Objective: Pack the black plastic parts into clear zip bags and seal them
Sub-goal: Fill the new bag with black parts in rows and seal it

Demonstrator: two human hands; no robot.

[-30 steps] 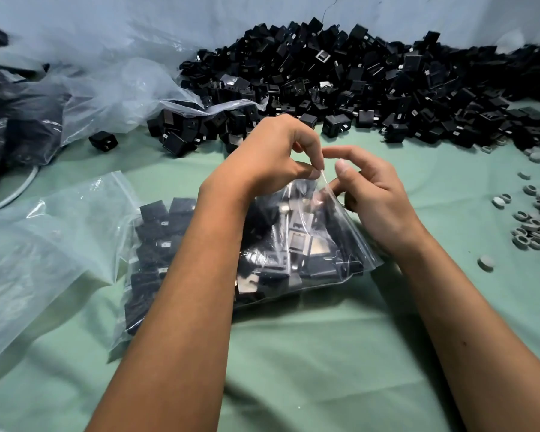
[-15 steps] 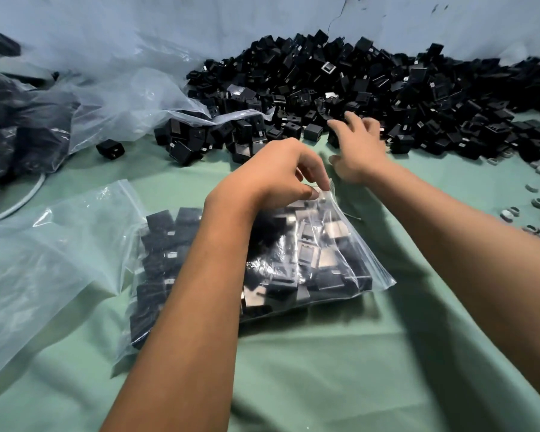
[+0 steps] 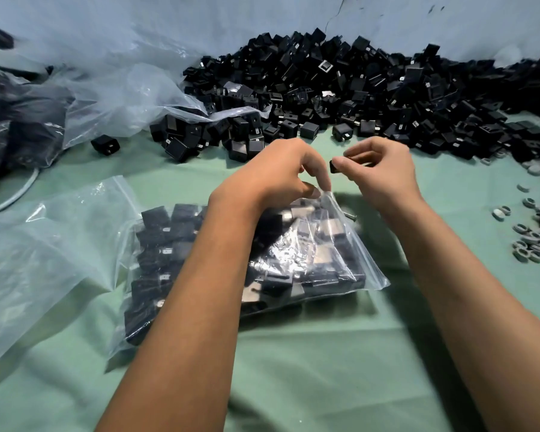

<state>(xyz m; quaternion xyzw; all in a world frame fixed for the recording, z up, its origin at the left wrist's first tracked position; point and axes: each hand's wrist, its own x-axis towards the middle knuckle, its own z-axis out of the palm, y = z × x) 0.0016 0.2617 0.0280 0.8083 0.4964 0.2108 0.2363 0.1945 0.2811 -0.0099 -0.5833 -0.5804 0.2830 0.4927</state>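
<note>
The zip bag [image 3: 293, 254] lies on the green cloth [image 3: 293, 369], nearly full of black parts and probably heavy and slack; its thin film looks slippery, so the stiffer zip edge at its upper corner seems the place to take hold. There the left hand [image 3: 278, 179] pinches the rim between thumb and forefinger, lifting the mouth. Just beyond that corner the right hand [image 3: 378, 173] holds one black part [image 3: 335, 166] in its curled fingertips. Behind the bag rises the loose pile of parts [image 3: 356, 98].
</note>
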